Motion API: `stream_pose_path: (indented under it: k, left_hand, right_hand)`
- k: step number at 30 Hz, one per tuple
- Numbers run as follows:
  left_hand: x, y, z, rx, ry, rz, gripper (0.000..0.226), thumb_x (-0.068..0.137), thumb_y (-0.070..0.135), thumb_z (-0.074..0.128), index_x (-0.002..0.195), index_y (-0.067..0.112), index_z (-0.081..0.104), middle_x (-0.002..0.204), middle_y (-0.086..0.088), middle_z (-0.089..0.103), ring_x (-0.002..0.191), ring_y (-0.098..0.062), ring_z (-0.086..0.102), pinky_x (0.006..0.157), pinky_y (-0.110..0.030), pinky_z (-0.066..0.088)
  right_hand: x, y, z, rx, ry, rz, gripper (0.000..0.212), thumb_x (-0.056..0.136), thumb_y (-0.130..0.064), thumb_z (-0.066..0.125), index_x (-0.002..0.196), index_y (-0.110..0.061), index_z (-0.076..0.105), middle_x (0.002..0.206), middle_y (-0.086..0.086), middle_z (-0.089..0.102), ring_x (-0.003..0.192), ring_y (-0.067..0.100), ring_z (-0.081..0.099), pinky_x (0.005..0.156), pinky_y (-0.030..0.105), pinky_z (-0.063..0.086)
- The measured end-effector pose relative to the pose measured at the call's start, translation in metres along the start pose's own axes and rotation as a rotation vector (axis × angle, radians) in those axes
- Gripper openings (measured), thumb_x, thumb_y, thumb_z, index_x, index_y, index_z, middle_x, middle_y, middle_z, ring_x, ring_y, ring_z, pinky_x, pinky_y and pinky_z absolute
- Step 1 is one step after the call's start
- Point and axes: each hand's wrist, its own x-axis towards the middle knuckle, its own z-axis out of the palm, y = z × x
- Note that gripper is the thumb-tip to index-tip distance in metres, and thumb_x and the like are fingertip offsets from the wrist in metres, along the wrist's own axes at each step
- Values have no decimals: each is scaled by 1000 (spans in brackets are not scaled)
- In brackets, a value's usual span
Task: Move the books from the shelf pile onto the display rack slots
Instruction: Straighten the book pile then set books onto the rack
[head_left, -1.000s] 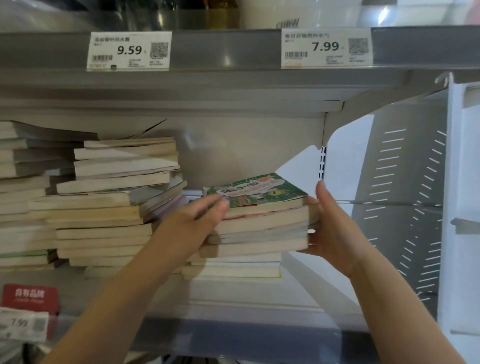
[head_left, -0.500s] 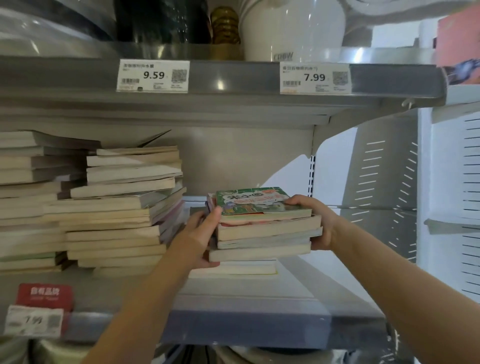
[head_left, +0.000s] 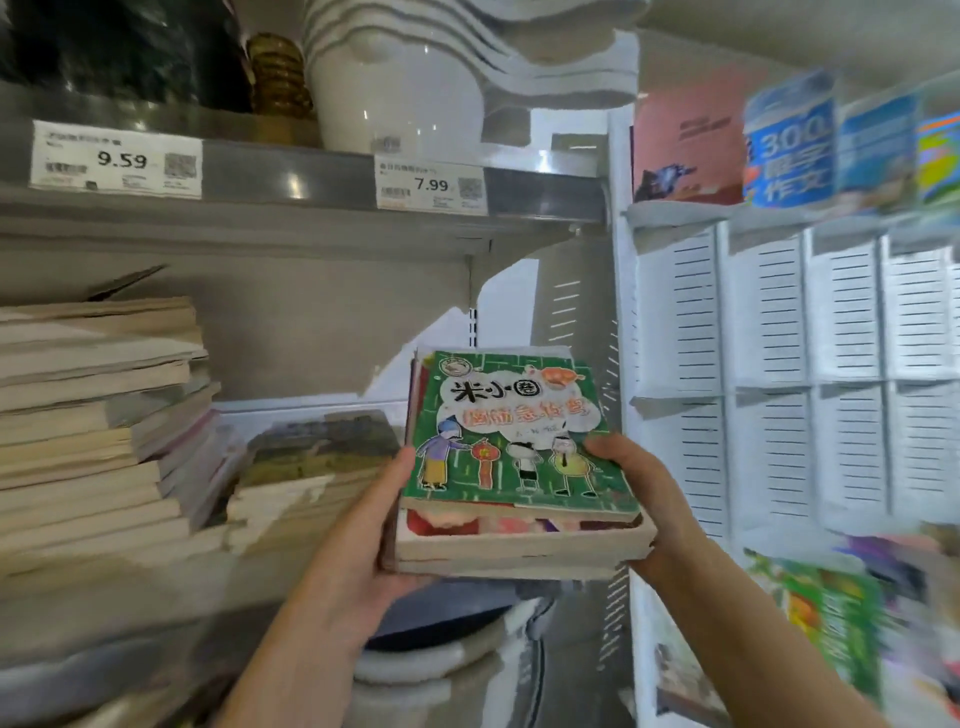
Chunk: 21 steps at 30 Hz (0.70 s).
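Head view, and the stack (head_left: 519, 551) was off the shelf (head_left: 130, 613) and in the air, a green book (head_left: 509, 431) on top, midway between shelf and rack (head_left: 763, 306). The left hand (head_left: 374, 540) gripped the stack's left edge, thumb over the top and fingers tucked beneath. The right hand (head_left: 639, 499) clamped the right edge the same way, thumb pressed on the green cover.

Far left, the pile (head_left: 93, 415) sat on the shelf, with a few more books lying just right of it. The rack on the right was blurred. Covers showed in its top row and low down, white slatted backs across the middle rows.

This looked like the carry. The stack wanted keeping level with both thumbs down, since the green book was smaller than those below and could slide. At the rack, one hand would need to take the weight from beneath before the other peeled a book off. Each book probably wanted to go in upright, cover out, bottom edge first.
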Motion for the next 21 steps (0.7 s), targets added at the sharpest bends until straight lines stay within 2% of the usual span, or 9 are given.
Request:
stream_pose_path:
  k: [3,7,9,11,13,15,18,20,21]
  left_hand:
    - [-16,-32,44,49,-34,-74,29,63,40,63,88,24,66,78,-9,75,84,-29,65,79,-46,50]
    - [-40,-81,118,78,-97,-139,40,61,42,63,95,21,63,77,-12,74,82,-30,64,70,-40,50]
    - [-55,-105,164,77,-132,-169,41,62,42,63,97,19,64,78,-13,74,79,-29,66,72,-40,50]
    - [-67,-128,209,48,-168,-212,42,60,41,65,94,17,65,80,-15,74,81,-30,67,81,-44,50]
    - [-75,-152,258,33,-231,-252,46,62,46,64,98,19,69,91,-13,74,89,-31,67,94,-48,46]
    - [-78,-177,307,-1,-278,-259,44,66,53,60,92,20,73,95,-12,74,88,-31,69,94,-48,46]
    - [-74,-215,374,-57,-359,-281,40,65,51,59,83,19,72,88,-13,74,71,-28,72,76,-40,49]
    - [-63,-236,422,-5,-419,-340,44,63,49,62,90,16,71,94,-15,74,79,-30,71,77,-40,50]
    - [-56,-243,449,37,-431,-372,45,68,46,63,98,13,69,103,-18,71,91,-32,69,81,-41,50]
  right_hand:
    - [-45,-16,-39,-61,76,-34,21,79,-15,52,98,-7,59,78,11,74,62,23,70,50,28,56]
    - [-113,-46,-112,-116,187,-40,41,64,-23,65,101,-7,61,81,11,73,65,25,70,63,34,55]
    - [-151,-70,-148,-153,227,-75,34,69,-24,59,98,-6,61,76,10,73,61,23,69,60,33,55]
    - [-191,-97,-183,-157,280,-122,16,83,-16,51,92,-6,60,67,8,72,54,19,68,49,25,53]
    - [-227,-126,-222,-196,358,-163,13,88,-12,49,87,-8,61,61,3,70,51,16,66,45,20,50]
    - [-257,-155,-257,-260,427,-175,10,83,-15,53,85,-9,60,62,2,70,52,15,66,47,21,49]
    - [-290,-191,-317,-318,504,-191,14,83,-19,53,86,-8,61,67,4,69,55,17,65,53,25,52]
    - [-306,-210,-360,-332,585,-217,17,87,-18,51,80,-9,63,67,4,68,58,18,63,63,29,50]
    - [-310,-217,-384,-323,622,-232,20,88,-18,51,76,-10,65,67,3,68,59,19,63,68,31,49]
